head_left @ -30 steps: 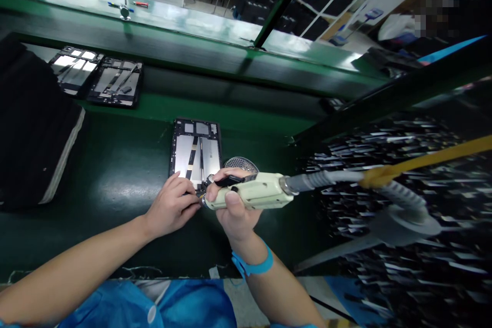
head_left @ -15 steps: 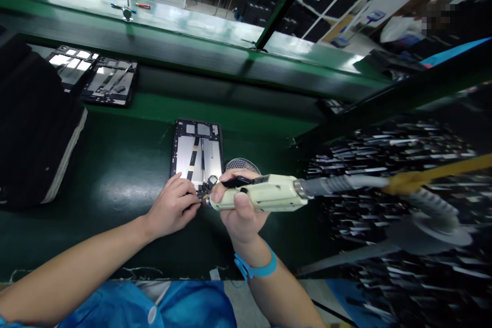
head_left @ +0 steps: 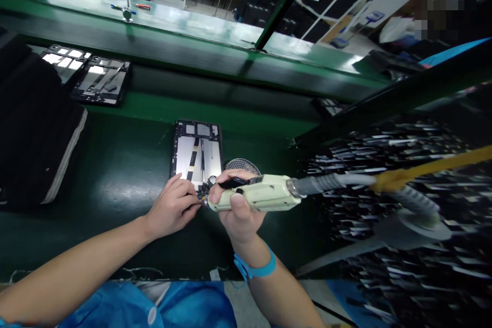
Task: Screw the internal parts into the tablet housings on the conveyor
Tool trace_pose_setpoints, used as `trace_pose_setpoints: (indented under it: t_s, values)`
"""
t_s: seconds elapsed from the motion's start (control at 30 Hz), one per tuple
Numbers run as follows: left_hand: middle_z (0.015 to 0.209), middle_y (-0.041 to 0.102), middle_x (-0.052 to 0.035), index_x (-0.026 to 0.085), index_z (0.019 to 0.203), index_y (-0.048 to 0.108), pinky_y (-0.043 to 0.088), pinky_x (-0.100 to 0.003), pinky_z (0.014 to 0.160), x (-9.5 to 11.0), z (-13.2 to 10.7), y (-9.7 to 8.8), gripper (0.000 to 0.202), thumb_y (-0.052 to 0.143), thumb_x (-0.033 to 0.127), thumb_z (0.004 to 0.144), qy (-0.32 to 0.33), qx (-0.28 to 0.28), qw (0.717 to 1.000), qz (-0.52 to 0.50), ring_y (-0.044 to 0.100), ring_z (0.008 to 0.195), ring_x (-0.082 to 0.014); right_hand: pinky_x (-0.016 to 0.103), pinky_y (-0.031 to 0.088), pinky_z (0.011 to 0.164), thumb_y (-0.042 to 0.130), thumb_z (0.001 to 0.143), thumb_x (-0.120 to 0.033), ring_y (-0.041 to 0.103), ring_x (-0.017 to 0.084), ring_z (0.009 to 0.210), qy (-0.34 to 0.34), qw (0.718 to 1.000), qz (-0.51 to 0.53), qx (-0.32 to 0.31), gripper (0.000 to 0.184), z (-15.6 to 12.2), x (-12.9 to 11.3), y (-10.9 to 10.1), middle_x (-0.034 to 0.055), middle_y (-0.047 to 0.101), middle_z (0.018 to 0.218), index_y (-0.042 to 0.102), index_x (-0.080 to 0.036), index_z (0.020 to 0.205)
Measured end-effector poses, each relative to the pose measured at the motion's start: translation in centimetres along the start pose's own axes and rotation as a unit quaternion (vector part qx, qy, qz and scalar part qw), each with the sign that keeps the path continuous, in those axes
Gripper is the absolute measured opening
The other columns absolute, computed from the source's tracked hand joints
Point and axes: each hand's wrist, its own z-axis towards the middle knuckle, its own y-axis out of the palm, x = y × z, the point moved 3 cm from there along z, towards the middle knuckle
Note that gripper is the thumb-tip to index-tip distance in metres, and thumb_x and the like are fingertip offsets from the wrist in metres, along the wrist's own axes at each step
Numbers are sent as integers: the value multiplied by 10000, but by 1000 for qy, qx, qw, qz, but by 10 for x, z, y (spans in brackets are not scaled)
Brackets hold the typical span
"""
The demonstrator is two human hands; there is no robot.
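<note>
An opened tablet frame (head_left: pixel 197 151) with silver plates and flat cables lies on the dark green bench in front of me. My right hand (head_left: pixel 236 212) is wrapped round a cream electric screwdriver (head_left: pixel 255 193), whose tip points at the frame's near edge. A grey hose (head_left: pixel 338 180) with a yellow strap runs from the tool to the right. My left hand (head_left: pixel 171 207) rests at the frame's near edge, fingers pinched together beside the tool tip; what they hold is hidden.
A round mesh dish (head_left: pixel 241 164) sits just right of the frame. Two more opened frames (head_left: pixel 90 74) lie on the belt at far left. A black foam stack (head_left: pixel 33 123) fills the left side. A tray of small parts (head_left: pixel 400 164) lies at right.
The two frames on the belt have drifted left. The screwdriver shifted slightly right, then back left. My left hand has stayed in place.
</note>
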Motion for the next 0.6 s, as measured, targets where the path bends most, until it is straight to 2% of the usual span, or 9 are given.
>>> trace_pose_setpoints:
  t_s: [0.17, 0.37, 0.6]
  values:
    - [941, 672, -26, 203, 954, 684, 410, -502, 1138, -1, 0, 0, 92, 632, 128, 939, 1, 0, 1000, 3, 646, 984, -184, 281, 521, 498, 678, 934, -382, 645, 108, 547, 11, 1000, 6, -4, 235, -2, 3, -1, 5, 635, 990, 619, -275, 1135]
    - [954, 674, -27, 208, 973, 682, 405, -510, 1146, -2, -1, 2, 107, 628, 122, 940, 3, -2, 1000, 1, 646, 996, -186, 283, 524, 493, 680, 928, -422, 637, 110, 544, 20, 1000, -12, 2, 253, -3, 3, -1, 13, 629, 989, 603, -265, 1111]
    - [960, 672, -29, 205, 984, 676, 404, -507, 1146, 0, -1, 1, 113, 609, 119, 958, 4, -7, 1000, 4, 641, 998, -183, 277, 519, 508, 686, 934, -377, 645, 106, 567, 20, 1000, 10, -5, 227, -3, 3, -2, 8, 623, 1006, 625, -279, 1130]
